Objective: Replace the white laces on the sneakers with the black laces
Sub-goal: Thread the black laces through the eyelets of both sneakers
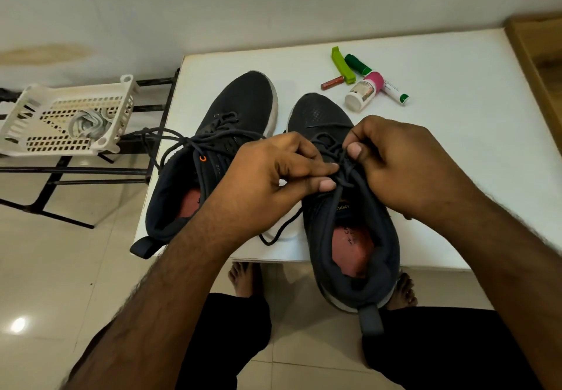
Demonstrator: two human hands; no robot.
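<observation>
Two dark sneakers stand on the white table (456,152). The left sneaker (231,122) carries a black lace whose loose ends trail off to the left. Over the table's front edge juts the heel of the right sneaker (349,237). My left hand (273,183) pinches its black lace (342,173) between thumb and forefinger above the tongue. From the other side my right hand (401,161) pinches the same lace. One end of that lace (273,237) hangs down left of the shoe. The white laces (88,123) lie bundled in a white basket (24,143).
The basket sits on a black metal rack (91,173) left of the table. At the table's far side lie a green clip (342,66), a small red tube (332,82), a white bottle with a pink cap (362,93) and green-capped tubes (359,62). My legs and bare feet are below.
</observation>
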